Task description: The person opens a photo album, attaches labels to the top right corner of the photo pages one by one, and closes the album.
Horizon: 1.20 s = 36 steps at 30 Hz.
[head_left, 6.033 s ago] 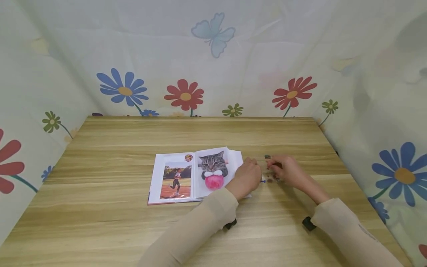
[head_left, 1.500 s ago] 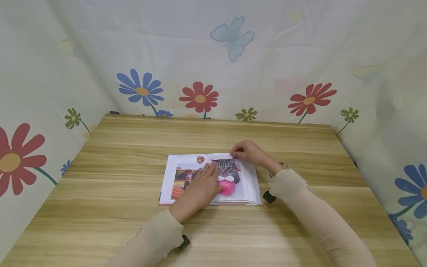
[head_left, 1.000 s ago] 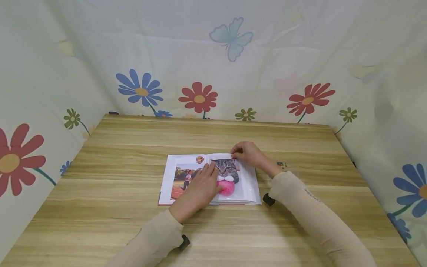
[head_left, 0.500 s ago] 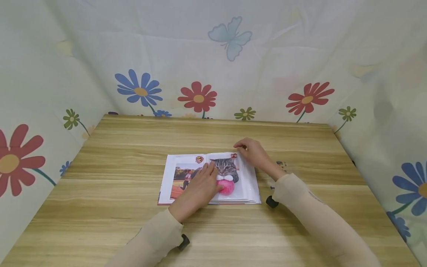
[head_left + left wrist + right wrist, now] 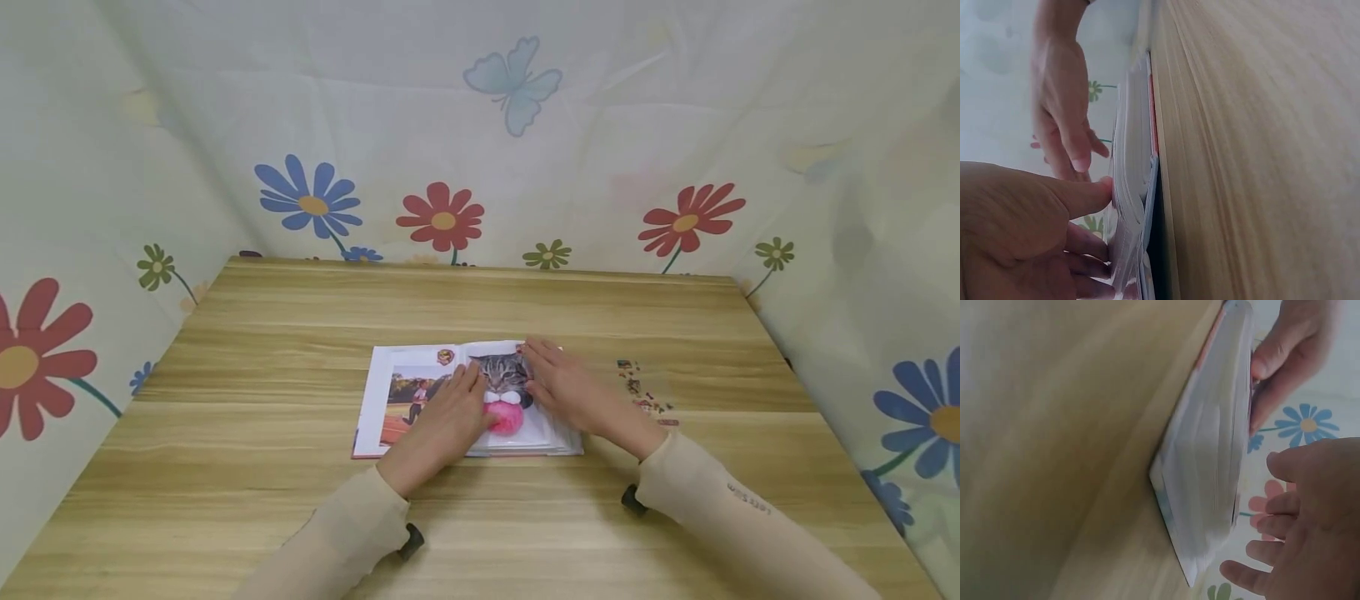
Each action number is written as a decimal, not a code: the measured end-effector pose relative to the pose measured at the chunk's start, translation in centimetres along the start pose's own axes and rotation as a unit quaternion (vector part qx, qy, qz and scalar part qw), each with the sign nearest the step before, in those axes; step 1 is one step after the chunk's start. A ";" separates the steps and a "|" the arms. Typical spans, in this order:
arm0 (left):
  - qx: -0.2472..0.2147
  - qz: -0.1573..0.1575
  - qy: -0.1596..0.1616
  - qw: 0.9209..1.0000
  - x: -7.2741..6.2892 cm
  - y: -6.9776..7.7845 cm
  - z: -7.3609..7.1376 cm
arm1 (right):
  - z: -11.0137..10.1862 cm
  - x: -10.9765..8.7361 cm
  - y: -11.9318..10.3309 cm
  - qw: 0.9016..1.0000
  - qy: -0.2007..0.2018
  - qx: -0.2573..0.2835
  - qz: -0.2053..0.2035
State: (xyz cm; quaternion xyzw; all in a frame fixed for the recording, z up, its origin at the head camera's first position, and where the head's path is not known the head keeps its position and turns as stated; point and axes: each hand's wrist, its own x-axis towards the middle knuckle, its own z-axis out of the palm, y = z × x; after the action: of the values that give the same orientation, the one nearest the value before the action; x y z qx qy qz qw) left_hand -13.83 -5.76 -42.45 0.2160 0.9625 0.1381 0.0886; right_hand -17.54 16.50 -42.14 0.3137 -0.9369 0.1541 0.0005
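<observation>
A photo album [image 5: 366, 437] lies open on the wooden table. Its left page holds a photo of a runner [image 5: 405, 400] with a small round sticker [image 5: 446, 357] above; its right page holds a photo of a cat [image 5: 504, 382] with a pink ball. My left hand [image 5: 438, 425] rests across the middle fold with fingers extended, its thumb against the pages in the left wrist view. With fingers straight, my right hand [image 5: 581, 400] lies over the upper right of the cat page, partly covering a small red sticker [image 5: 521, 348]. Whether its fingertips touch the page, I cannot tell.
Right of the album, a clear sheet with several small colourful stickers [image 5: 634, 387] lies on the table [image 5: 300, 517]. A floral cloth [image 5: 585, 167] hangs behind the table and along both sides. Dark wrist cameras [image 5: 634, 500] sit under the sleeves.
My right hand, earlier pinching at the page's upper right corner, has left a red sticker there, lifted away, then come down flat over that spot. My left hand has stayed on the album.
</observation>
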 end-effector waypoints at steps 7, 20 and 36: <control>-0.005 0.001 -0.009 1.000 0.0 0.0 -0.1 | 0.6 -0.4 -1.3 1.000 -0.022 -0.008 0.002; -0.010 0.007 -0.008 1.000 -0.1 0.0 -0.2 | 1.0 0.1 -1.7 0.992 -0.084 -0.067 0.061; -0.026 0.009 -0.004 1.000 0.0 -0.2 -0.2 | 0.8 1.7 -0.9 0.987 -0.107 -0.070 0.098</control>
State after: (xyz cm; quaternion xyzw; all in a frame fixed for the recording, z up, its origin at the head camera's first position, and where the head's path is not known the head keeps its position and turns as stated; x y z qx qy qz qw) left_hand -13.93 -5.94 -42.33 0.2226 0.9563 0.1633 0.0967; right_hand -18.32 14.54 -42.48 0.2344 -0.9662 0.0529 -0.0931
